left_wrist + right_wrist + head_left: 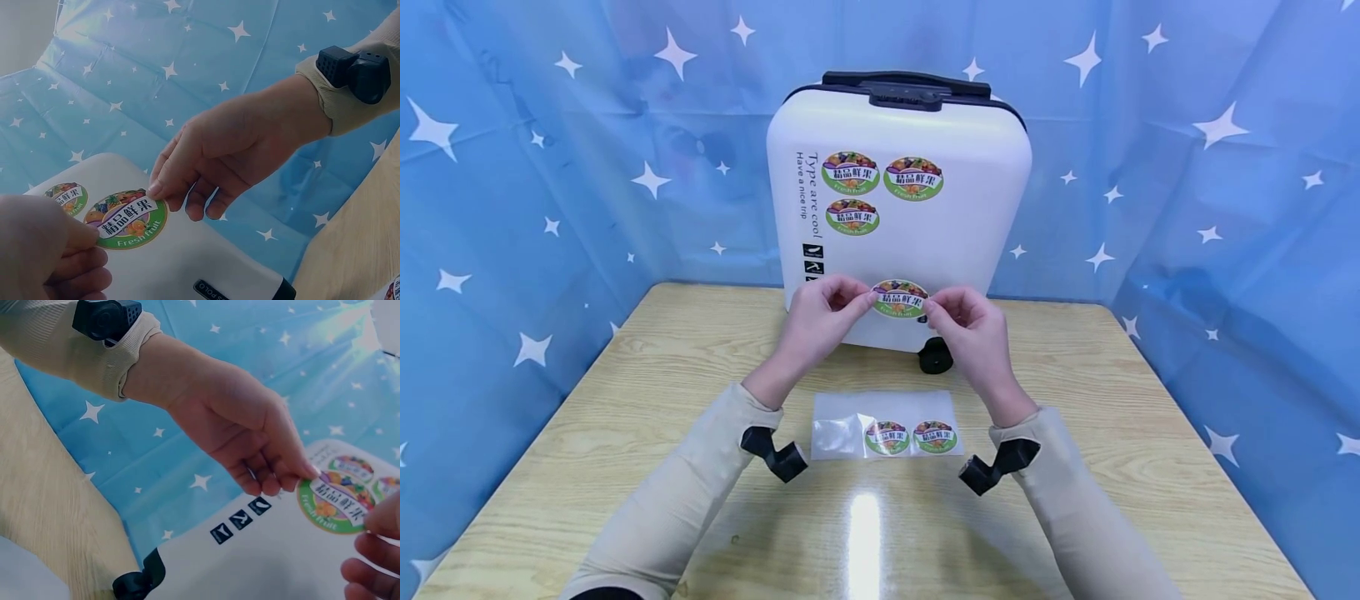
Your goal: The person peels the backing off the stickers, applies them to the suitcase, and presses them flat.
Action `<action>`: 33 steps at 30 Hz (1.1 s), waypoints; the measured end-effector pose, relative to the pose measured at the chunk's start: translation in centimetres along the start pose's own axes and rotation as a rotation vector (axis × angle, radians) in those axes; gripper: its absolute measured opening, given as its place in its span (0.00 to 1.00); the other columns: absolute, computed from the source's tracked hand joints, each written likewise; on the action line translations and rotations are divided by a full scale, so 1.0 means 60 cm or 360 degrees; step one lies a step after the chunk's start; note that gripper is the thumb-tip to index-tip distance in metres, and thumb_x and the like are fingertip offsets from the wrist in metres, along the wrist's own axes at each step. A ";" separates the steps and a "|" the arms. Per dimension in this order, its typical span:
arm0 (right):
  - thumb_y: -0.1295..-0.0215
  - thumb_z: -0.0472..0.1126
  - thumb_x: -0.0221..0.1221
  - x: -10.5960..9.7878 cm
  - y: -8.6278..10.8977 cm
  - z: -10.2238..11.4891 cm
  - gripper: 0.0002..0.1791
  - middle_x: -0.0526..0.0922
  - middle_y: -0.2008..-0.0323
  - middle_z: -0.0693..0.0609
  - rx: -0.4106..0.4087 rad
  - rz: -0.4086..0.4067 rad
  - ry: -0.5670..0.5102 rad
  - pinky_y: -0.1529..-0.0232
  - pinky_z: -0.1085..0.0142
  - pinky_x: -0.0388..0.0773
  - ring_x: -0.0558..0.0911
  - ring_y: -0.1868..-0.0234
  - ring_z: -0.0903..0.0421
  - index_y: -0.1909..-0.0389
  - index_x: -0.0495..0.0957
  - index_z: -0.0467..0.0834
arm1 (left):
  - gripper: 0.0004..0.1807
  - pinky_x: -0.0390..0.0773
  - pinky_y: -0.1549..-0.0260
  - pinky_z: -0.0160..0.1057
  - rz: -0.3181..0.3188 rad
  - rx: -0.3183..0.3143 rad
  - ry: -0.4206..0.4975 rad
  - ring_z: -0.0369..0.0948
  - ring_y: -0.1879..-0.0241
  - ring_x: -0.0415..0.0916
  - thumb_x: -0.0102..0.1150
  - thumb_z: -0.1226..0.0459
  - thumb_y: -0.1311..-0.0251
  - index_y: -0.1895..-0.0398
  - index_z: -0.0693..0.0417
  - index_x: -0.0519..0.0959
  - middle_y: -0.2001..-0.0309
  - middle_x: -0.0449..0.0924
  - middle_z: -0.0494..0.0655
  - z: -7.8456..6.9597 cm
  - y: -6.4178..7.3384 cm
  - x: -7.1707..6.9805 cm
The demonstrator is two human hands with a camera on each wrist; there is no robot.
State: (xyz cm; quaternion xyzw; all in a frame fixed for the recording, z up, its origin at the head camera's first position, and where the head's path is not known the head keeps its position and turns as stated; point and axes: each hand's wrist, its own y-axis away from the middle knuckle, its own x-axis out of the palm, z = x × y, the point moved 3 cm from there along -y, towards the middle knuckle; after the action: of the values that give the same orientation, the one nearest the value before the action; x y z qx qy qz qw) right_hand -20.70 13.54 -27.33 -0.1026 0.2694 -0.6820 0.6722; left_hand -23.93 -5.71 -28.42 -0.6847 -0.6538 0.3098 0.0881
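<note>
An oval fruit sticker (900,299) is held by its two ends in front of the lower part of a white suitcase (970,208). My left hand (825,321) pinches its left end between thumb and finger. At the right end, my right hand (973,337) pinches it the same way. In the left wrist view the sticker (128,219) faces up with its print showing. Three matching stickers, one of them the upper left sticker (850,174), are on the suitcase front beside the printed lettering.
On the wooden table (647,400), in front of the suitcase, lies a clear sticker sheet (842,404) with two oval stickers on its right part. A black wheel (936,357) shows under the suitcase. Blue star-patterned curtain (587,167) surrounds the table's back and sides.
</note>
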 end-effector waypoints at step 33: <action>0.36 0.36 0.57 -0.017 -0.048 0.011 0.08 0.78 0.71 0.41 -0.0029 0.0017 0.0199 0.70 0.69 0.69 0.74 0.70 0.53 0.64 0.77 0.33 | 0.08 0.68 0.75 0.33 -0.0105 0.0027 -0.0010 0.41 0.73 0.70 0.62 0.62 0.42 0.68 0.60 0.82 0.72 0.79 0.46 -0.013 -0.034 0.006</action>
State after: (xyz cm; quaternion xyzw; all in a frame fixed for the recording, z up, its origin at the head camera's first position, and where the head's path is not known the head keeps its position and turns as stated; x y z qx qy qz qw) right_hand -22.77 14.22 -25.11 -0.0645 0.3177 -0.6810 0.6566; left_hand -25.22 -4.86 -26.83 -0.6609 -0.6737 0.3144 0.1021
